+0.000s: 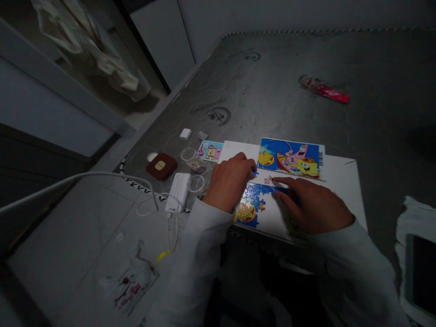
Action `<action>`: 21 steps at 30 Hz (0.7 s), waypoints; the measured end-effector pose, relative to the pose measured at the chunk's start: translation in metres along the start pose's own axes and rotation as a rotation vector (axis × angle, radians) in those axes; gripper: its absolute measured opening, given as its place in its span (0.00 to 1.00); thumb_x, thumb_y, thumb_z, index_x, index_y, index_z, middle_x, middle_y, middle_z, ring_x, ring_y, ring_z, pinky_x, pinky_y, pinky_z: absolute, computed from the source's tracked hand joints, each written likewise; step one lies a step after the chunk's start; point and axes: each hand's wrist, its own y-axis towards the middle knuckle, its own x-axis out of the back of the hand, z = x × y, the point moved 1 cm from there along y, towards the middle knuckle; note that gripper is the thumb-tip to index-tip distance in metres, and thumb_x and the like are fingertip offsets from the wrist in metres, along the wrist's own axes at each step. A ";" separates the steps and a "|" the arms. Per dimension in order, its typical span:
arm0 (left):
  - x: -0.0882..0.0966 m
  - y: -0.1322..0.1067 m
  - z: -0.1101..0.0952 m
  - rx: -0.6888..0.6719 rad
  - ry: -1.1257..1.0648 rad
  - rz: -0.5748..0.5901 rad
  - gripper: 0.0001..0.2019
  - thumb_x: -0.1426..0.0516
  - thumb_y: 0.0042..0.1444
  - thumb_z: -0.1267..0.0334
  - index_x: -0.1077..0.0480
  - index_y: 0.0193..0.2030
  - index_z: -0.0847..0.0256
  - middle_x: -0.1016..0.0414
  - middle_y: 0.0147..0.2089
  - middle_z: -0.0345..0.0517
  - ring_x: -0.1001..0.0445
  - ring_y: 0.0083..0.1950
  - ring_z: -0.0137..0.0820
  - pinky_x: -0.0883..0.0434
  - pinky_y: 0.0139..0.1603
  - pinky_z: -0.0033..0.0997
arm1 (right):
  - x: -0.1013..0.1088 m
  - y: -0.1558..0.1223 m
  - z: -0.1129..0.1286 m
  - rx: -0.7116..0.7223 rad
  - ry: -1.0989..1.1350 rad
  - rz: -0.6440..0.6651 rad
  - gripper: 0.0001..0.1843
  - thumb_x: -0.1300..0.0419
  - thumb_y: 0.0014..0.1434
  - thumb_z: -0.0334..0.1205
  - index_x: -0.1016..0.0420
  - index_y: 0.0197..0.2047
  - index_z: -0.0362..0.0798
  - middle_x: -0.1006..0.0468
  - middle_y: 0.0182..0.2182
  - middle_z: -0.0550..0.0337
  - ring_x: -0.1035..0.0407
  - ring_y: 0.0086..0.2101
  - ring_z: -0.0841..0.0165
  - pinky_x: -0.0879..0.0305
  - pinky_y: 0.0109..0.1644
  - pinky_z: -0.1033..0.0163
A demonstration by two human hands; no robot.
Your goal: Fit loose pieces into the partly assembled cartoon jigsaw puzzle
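A partly built jigsaw puzzle (250, 195) in blue and yellow lies on a white board (344, 181). Over its upper left edge, my left hand (231, 181) is closed, with a blue puzzle piece showing at its fingertips. My right hand (313, 204) is open, index finger stretched out and thumb apart below it. Its index fingertip reaches a loose pink puzzle piece (267, 180), touching or just beside it. Beyond both hands lies a cartoon picture card (293, 158). The right hand hides part of the puzzle's right side.
Left of the board are a small cartoon card (210, 151), a clear cup of pieces (195, 163), a brown case (161, 166) and a white power bank (178, 193) with cables. A red wrapper (325, 90) lies farther back. A dark-screened device (422, 272) is at right.
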 end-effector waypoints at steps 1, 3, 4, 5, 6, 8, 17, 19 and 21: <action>-0.001 0.000 0.001 0.008 -0.009 0.002 0.07 0.37 0.66 0.63 0.20 0.50 0.53 0.20 0.52 0.44 0.22 0.46 0.38 0.32 0.39 0.35 | 0.000 0.000 -0.001 -0.002 0.010 0.001 0.26 0.48 0.71 0.53 0.24 0.65 0.54 0.16 0.53 0.49 0.20 0.43 0.53 0.27 0.43 0.49; -0.002 0.001 0.002 0.012 -0.024 0.005 0.07 0.37 0.66 0.64 0.20 0.49 0.54 0.20 0.52 0.44 0.22 0.45 0.38 0.33 0.39 0.35 | -0.001 0.000 -0.004 -0.003 0.023 -0.004 0.26 0.48 0.70 0.53 0.24 0.64 0.54 0.16 0.53 0.49 0.20 0.43 0.53 0.27 0.44 0.49; -0.002 0.002 0.002 0.010 -0.032 0.002 0.07 0.37 0.65 0.64 0.21 0.49 0.54 0.20 0.53 0.44 0.22 0.45 0.38 0.33 0.38 0.35 | -0.001 0.000 -0.004 -0.002 0.028 -0.006 0.26 0.47 0.70 0.54 0.24 0.64 0.54 0.16 0.52 0.49 0.20 0.44 0.53 0.27 0.45 0.48; -0.002 0.002 0.002 0.005 -0.043 -0.002 0.07 0.37 0.65 0.65 0.21 0.49 0.54 0.20 0.53 0.44 0.22 0.46 0.37 0.34 0.38 0.35 | -0.001 0.000 -0.003 0.000 0.032 -0.007 0.26 0.47 0.70 0.54 0.24 0.64 0.53 0.15 0.52 0.49 0.20 0.44 0.53 0.27 0.45 0.48; -0.003 0.003 0.003 -0.006 -0.058 -0.002 0.07 0.37 0.65 0.65 0.21 0.49 0.54 0.19 0.53 0.43 0.22 0.46 0.37 0.34 0.38 0.34 | 0.000 0.000 -0.002 0.001 0.036 -0.004 0.25 0.47 0.70 0.53 0.23 0.63 0.53 0.15 0.52 0.49 0.20 0.44 0.53 0.27 0.45 0.48; -0.003 0.003 0.003 -0.034 -0.094 0.006 0.05 0.39 0.66 0.66 0.21 0.46 0.54 0.18 0.49 0.41 0.21 0.46 0.37 0.34 0.39 0.35 | 0.002 0.000 0.003 -0.018 0.035 0.003 0.24 0.47 0.69 0.52 0.22 0.62 0.53 0.15 0.50 0.49 0.20 0.43 0.52 0.27 0.45 0.48; -0.006 0.002 0.002 -0.071 -0.092 0.019 0.13 0.42 0.68 0.68 0.22 0.55 0.51 0.17 0.52 0.44 0.21 0.51 0.39 0.30 0.47 0.37 | 0.007 0.001 0.013 -0.060 0.022 0.008 0.23 0.46 0.68 0.52 0.20 0.58 0.53 0.13 0.46 0.51 0.19 0.40 0.52 0.28 0.41 0.50; -0.007 0.002 0.003 -0.075 -0.083 0.022 0.13 0.42 0.68 0.67 0.21 0.54 0.51 0.18 0.52 0.45 0.21 0.51 0.39 0.29 0.47 0.37 | 0.006 0.001 0.010 -0.062 0.016 0.004 0.23 0.47 0.68 0.52 0.20 0.58 0.54 0.13 0.45 0.51 0.19 0.39 0.52 0.29 0.40 0.50; -0.007 0.002 0.003 -0.072 -0.088 0.015 0.12 0.41 0.68 0.67 0.20 0.52 0.51 0.18 0.52 0.45 0.21 0.50 0.39 0.29 0.48 0.38 | 0.005 0.001 0.008 -0.040 0.018 0.001 0.22 0.47 0.69 0.51 0.20 0.58 0.54 0.13 0.45 0.52 0.19 0.39 0.52 0.29 0.40 0.50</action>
